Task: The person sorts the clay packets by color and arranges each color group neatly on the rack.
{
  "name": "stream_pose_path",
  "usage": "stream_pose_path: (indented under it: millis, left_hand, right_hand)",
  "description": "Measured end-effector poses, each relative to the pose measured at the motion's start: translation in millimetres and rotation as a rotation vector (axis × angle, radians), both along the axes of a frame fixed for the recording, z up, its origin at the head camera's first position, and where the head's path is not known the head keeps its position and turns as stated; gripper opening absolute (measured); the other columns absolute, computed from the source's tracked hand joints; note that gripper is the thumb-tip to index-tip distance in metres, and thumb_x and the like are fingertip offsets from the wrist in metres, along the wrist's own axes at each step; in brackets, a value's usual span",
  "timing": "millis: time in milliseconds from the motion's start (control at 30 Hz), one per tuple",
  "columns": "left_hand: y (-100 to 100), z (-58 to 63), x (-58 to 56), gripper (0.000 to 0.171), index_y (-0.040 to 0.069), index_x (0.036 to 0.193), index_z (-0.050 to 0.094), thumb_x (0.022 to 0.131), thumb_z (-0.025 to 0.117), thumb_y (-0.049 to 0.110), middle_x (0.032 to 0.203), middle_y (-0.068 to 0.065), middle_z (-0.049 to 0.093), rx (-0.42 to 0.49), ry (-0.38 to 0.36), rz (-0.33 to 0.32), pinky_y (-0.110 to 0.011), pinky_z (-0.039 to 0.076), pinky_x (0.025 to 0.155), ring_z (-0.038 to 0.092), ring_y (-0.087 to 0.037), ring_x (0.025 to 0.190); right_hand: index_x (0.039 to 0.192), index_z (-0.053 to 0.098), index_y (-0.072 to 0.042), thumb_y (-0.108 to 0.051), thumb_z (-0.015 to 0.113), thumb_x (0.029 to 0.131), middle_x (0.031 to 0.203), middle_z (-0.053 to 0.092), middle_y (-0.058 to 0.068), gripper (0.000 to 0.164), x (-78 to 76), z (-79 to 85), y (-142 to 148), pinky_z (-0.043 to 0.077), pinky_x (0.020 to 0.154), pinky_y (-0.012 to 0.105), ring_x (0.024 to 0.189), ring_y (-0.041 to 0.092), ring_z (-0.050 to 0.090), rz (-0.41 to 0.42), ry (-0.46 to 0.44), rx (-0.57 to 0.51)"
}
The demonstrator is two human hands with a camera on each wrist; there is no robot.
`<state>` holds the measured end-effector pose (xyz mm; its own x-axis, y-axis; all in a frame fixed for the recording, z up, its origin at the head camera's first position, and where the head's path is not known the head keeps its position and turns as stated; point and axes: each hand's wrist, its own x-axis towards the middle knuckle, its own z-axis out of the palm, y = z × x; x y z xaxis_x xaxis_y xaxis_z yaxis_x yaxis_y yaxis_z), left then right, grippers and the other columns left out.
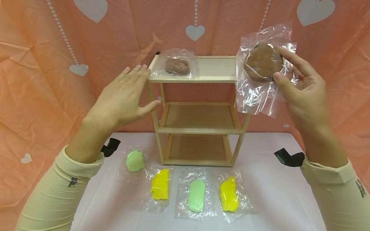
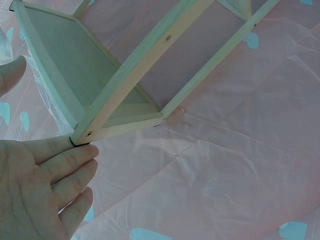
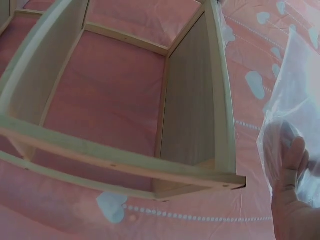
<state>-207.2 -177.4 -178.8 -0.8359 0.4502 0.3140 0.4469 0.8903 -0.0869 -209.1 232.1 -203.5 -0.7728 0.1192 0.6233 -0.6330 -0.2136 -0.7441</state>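
Note:
My right hand (image 1: 309,88) pinches a clear plastic bag holding a flat brown lump of clay (image 1: 262,63), raised by the right end of the wooden shelf's top. In the right wrist view, part of that bag (image 3: 295,110) shows beside the shelf. Fingers straight, my left hand (image 1: 122,96) is at the shelf's top left corner. The left wrist view shows its fingertips touching the corner of the frame (image 2: 90,132). A second bagged brown lump (image 1: 177,66) lies on the left part of the top shelf (image 1: 217,67).
On the white table (image 1: 117,211), in front of the shelf, lie bagged lumps: light green (image 1: 135,161), yellow (image 1: 160,185), green (image 1: 196,197) and yellow (image 1: 229,194). The middle (image 1: 201,116) and bottom (image 1: 198,148) shelves sit below. A pink curtain (image 1: 140,19) hangs behind.

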Motion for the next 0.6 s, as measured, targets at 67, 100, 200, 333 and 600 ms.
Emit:
stream_pose_path:
  millis: [67, 100, 200, 333, 600]
  left_hand:
    - [0, -0.1, 0.1, 0.093, -0.006, 0.168, 0.023, 0.104, 0.060, 0.052, 0.174, -0.025, 0.027, 0.001, 0.001, 0.000, -0.045, 0.007, 0.137, 0.021, -0.039, 0.164]
    - [0, 0.0, 0.2, 0.093, -0.005, 0.168, 0.023, 0.104, 0.061, 0.052, 0.173, -0.025, 0.027, 0.001, 0.002, 0.000, -0.045, 0.007, 0.137, 0.022, -0.039, 0.164]
    - [0, -0.5, -0.1, 0.093, -0.005, 0.168, 0.023, 0.104, 0.061, 0.051, 0.173, -0.026, 0.027, 0.004, 0.003, -0.002, -0.045, 0.007, 0.137, 0.022, -0.039, 0.163]
    - [-1, -0.7, -0.2, 0.093, -0.005, 0.168, 0.022, 0.104, 0.061, 0.052, 0.174, -0.026, 0.027, 0.004, 0.003, -0.001, -0.045, 0.007, 0.137, 0.022, -0.039, 0.163]
    - [-1, -0.8, -0.7, 0.094, -0.005, 0.168, 0.022, 0.104, 0.060, 0.052, 0.173, -0.026, 0.027, 0.006, 0.004, -0.001, -0.045, 0.007, 0.137, 0.022, -0.039, 0.163]
  right_hand:
    - [0.143, 0.069, -0.005, 0.007, 0.073, 0.095, 0.158, 0.048, 0.013, 0.049, -2.8, 3.4, -3, 0.061, 0.092, 0.018, 0.134, 0.027, 0.054, 0.005, -0.015, 0.013]
    - [0.142, 0.070, -0.005, 0.007, 0.073, 0.095, 0.157, 0.048, 0.014, 0.049, -4.5, 4.9, -5, 0.061, 0.092, 0.018, 0.131, 0.027, 0.056, 0.004, -0.017, 0.018]
    - [0.142, 0.070, -0.006, 0.007, 0.073, 0.095, 0.156, 0.050, 0.012, 0.048, -9.4, 9.7, -9, 0.060, 0.092, 0.017, 0.132, 0.026, 0.055, 0.001, -0.025, 0.033]
    - [0.141, 0.071, -0.009, 0.006, 0.074, 0.096, 0.158, 0.052, 0.009, 0.048, -15.1, 15.9, -14, 0.059, 0.094, 0.016, 0.147, 0.028, 0.044, -0.028, -0.038, 0.072]
    - [0.140, 0.073, -0.013, 0.006, 0.076, 0.093, 0.157, 0.056, 0.006, 0.050, -24.8, 25.5, -20, 0.058, 0.096, 0.017, 0.152, 0.030, 0.035, -0.066, -0.063, 0.105]
